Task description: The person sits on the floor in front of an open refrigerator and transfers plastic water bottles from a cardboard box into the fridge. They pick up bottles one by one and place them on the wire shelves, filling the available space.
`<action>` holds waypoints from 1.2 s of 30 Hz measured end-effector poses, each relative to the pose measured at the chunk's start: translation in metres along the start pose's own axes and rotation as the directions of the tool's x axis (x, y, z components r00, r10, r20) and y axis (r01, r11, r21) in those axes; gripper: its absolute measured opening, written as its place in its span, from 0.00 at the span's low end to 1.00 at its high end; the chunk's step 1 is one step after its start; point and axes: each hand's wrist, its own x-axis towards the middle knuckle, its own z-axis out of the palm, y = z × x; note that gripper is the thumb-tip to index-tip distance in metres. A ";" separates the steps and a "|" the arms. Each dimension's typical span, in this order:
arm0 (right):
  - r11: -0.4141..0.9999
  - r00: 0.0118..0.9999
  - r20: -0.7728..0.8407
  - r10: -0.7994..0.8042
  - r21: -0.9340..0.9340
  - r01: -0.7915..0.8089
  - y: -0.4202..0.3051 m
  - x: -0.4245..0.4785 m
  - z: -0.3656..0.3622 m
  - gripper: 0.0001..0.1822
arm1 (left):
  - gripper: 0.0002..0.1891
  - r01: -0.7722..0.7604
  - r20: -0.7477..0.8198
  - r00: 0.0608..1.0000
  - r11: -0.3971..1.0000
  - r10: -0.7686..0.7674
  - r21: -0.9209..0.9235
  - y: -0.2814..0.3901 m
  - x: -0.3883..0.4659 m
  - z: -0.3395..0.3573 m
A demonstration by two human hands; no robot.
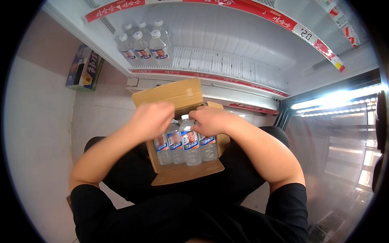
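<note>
An open cardboard box (187, 177) sits between my knees, its flaps folded outward. Inside stand several clear plastic bottles, with a white-capped bottle (191, 152) at the front overlapping its neighbours. My left hand (156, 117), blurred, is curled above the box's left side; its fingertips and anything in them are hidden. My right hand (209, 120) reaches over the right side, fingers bent beside the front bottle's cap and shoulder. It covers the top of the right-hand bottle (209, 150), and its exact grip is unclear.
Ahead is an open display refrigerator with a ribbed shelf (225, 63); several similar bottles (142, 45) stand at its left. A red price strip (252, 9) edges the shelf above. The glass door (337, 145) stands open on the right. A printed carton (85, 68) lies at the left wall.
</note>
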 end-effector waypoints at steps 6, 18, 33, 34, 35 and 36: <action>0.995 0.998 0.019 0.057 -0.086 -0.055 -0.003 0.018 0.022 0.26 | 0.05 0.180 0.295 0.952 0.935 -0.087 -0.305 -0.002 -0.046 0.065; 0.986 0.999 0.007 0.040 -0.159 -0.039 0.019 0.069 0.051 0.29 | 0.12 0.289 0.319 0.938 0.813 -0.135 -0.506 -0.005 -0.043 0.116; 0.969 0.991 0.073 0.111 -0.228 -0.091 -0.043 0.020 0.002 0.26 | 0.37 0.331 0.310 0.943 0.251 -0.120 -0.910 0.005 -0.037 0.135; 0.972 0.993 0.069 0.100 -0.218 -0.083 -0.046 0.012 -0.001 0.27 | 0.39 0.269 0.247 0.963 0.282 -0.109 -0.921 0.009 -0.037 0.133; 0.978 0.991 0.089 0.096 -0.193 -0.077 -0.049 0.002 -0.007 0.28 | 0.42 0.367 0.340 0.930 0.378 -0.139 -0.850 0.011 -0.037 0.130; 0.983 0.989 0.105 0.100 -0.165 -0.082 -0.050 -0.010 -0.013 0.29 | 0.44 0.452 0.427 0.889 0.468 -0.167 -0.759 0.019 -0.032 0.114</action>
